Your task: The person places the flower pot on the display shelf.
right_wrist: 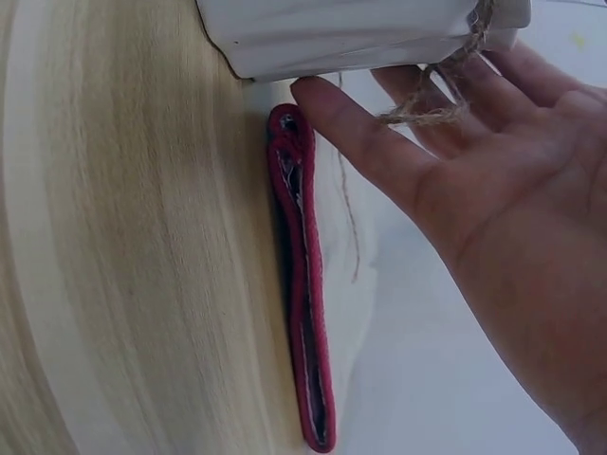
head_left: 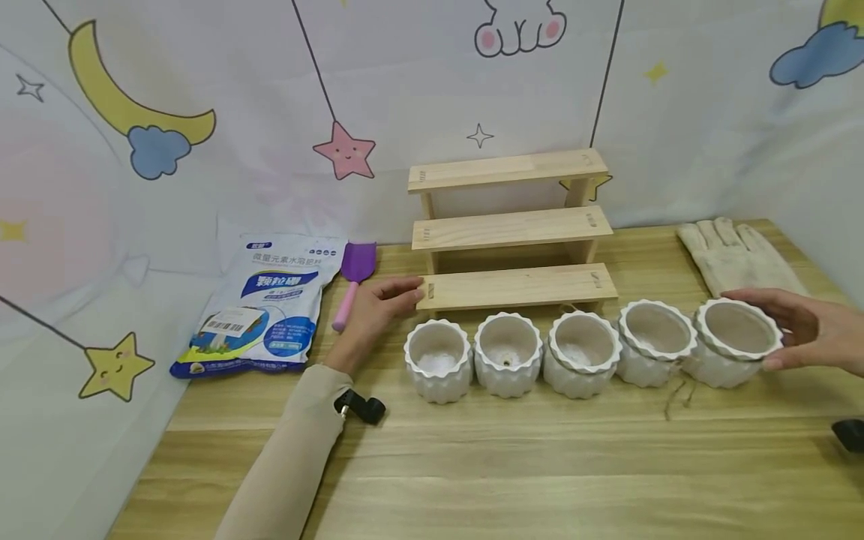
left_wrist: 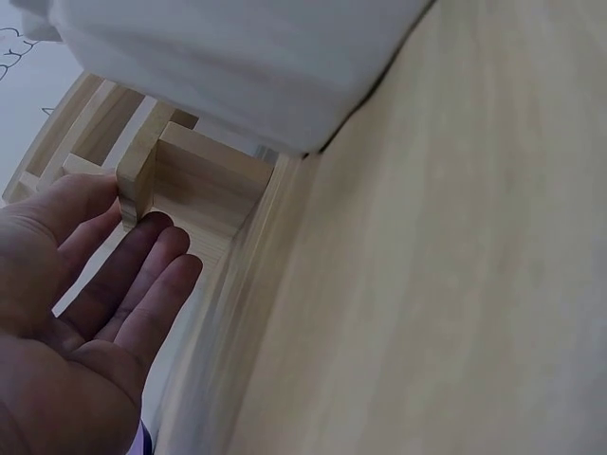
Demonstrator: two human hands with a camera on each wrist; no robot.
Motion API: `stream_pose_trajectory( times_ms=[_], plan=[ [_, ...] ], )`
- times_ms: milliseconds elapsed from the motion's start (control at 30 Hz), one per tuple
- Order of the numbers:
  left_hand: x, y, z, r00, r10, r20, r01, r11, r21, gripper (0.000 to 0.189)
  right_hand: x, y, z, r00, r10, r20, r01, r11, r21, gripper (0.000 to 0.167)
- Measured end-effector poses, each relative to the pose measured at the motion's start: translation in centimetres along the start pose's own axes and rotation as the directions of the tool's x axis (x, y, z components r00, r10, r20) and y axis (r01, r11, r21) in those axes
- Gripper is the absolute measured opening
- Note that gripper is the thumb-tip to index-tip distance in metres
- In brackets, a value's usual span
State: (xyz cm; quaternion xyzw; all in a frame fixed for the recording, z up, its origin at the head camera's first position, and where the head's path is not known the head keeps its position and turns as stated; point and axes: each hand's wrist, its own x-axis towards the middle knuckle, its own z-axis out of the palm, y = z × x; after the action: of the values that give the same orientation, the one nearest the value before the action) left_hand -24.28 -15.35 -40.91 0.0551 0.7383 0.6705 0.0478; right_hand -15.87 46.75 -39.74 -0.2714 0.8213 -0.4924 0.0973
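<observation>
My right hand (head_left: 820,330) holds the rightmost white ceramic flower pot (head_left: 722,367) from its right side, thumb in front and fingers behind. In the right wrist view, twine (right_wrist: 427,114) hangs from this pot by the fingers. More white scalloped pots stand in a row to its left, among them the leftmost pot (head_left: 439,382). With thumb and fingertips, my left hand (head_left: 378,307) pinches the left end of the lowest board of a three-tier wooden stand (head_left: 513,289). The left wrist view shows that board end (left_wrist: 137,175) between thumb and fingers.
Left of my left hand lie a fertilizer bag (head_left: 263,300) and a purple shovel (head_left: 358,262) with a pink handle. A pale work glove (head_left: 739,259) lies behind my right hand; its red-edged cuff (right_wrist: 313,313) shows in the right wrist view. A printed cloth (head_left: 270,90) hangs behind the table.
</observation>
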Motion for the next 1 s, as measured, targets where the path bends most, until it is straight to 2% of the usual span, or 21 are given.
stream_pose_trajectory(
  times_ms=[167, 267, 500, 633, 767, 867, 1000],
  plan=[
    [0.01, -0.16, -0.24, 1.0, 0.014, -0.016, -0.013, 0.999, 0.05, 0.035, 0.47, -0.36, 0.09, 1.0, -0.001, 0.008, 0.0, 0.997, 0.08, 0.104],
    [0.02, -0.18, -0.29, 1.0, 0.018, -0.016, -0.017, 0.998, 0.066, 0.036, 0.5, -0.45, 0.31, 1.0, 0.01, -0.025, -0.008, 0.996, 0.087, 0.101],
    [0.01, -0.2, -0.06, 1.0, -0.004, -0.012, 0.004, 1.0, 0.024, 0.036, 0.1, -0.73, 0.74, 0.987, 0.083, -0.137, -0.088, 0.996, -0.027, 0.094],
    [-0.12, -0.13, -0.02, 1.0, -0.011, -0.017, 0.011, 1.0, 0.001, 0.036, 0.11, -0.97, 0.84, 0.974, 0.12, -0.194, -0.14, 0.986, -0.095, 0.09],
    [-0.08, -0.1, 0.03, 1.0, 0.01, -0.021, -0.009, 0.999, 0.048, 0.035, -0.21, -0.98, 0.7, 0.956, 0.158, -0.248, -0.194, 0.973, -0.128, 0.089],
    [-0.05, -0.12, 0.05, 0.999, 0.027, -0.021, -0.026, 0.996, 0.081, 0.035, -0.32, -0.86, 0.52, 0.949, 0.119, -0.291, -0.148, 0.985, -0.083, 0.092],
    [-0.06, -0.17, -0.01, 0.999, 0.029, -0.029, -0.027, 0.996, 0.079, 0.034, -0.12, -0.66, 0.16, 0.945, -0.002, -0.328, 0.014, 0.999, 0.034, 0.097]
  ],
)
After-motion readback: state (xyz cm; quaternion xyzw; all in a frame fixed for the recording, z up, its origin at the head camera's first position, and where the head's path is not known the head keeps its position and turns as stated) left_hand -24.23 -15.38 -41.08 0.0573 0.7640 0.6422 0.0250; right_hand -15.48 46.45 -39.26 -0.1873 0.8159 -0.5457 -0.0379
